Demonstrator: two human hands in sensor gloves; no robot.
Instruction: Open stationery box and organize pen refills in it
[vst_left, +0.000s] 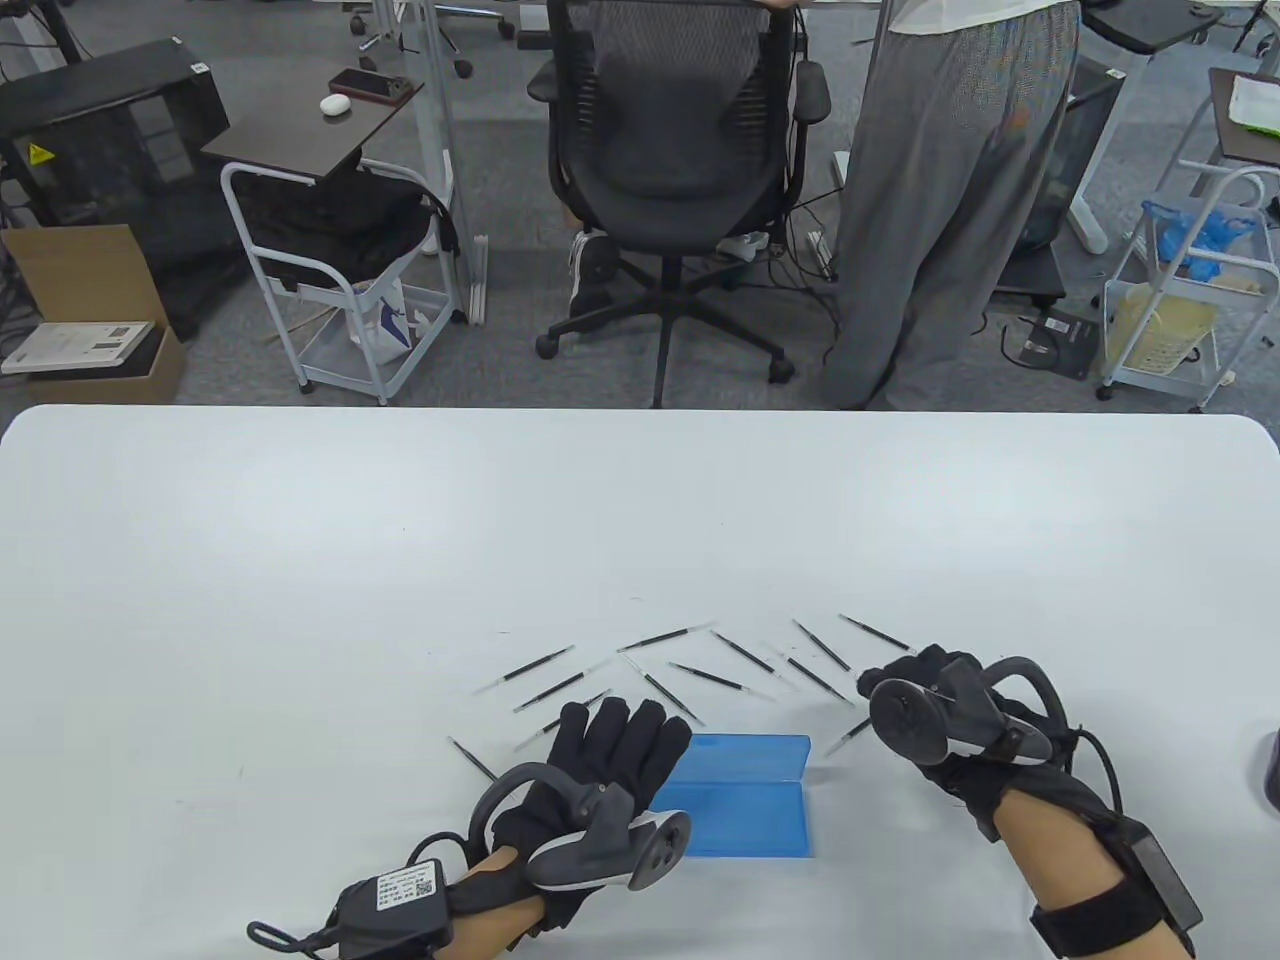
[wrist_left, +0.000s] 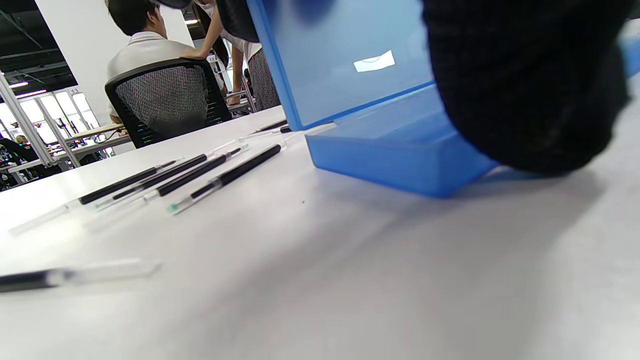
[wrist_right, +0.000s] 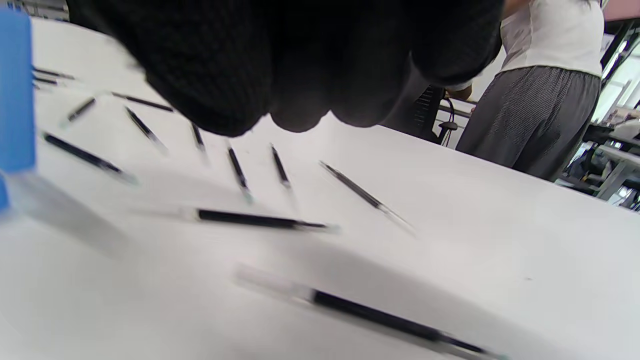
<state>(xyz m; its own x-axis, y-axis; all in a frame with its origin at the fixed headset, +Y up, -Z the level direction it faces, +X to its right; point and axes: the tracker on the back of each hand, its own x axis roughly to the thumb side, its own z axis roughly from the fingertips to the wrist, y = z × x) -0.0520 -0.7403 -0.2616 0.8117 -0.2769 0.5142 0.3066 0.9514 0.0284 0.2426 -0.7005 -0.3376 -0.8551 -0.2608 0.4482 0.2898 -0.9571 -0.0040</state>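
A translucent blue stationery box lies open near the table's front edge, its lid tilted up at the far side. My left hand lies at the box's left end with fingers stretched out, and its glove rests against the base. Several black pen refills are scattered on the white table beyond the box. My right hand hovers over the refills right of the box, fingers curled under. No refill shows in it. One refill lies just below its knuckles.
The white table stretches far and left of the refills. Beyond its far edge stand a black office chair, a person in grey trousers and a white cart.
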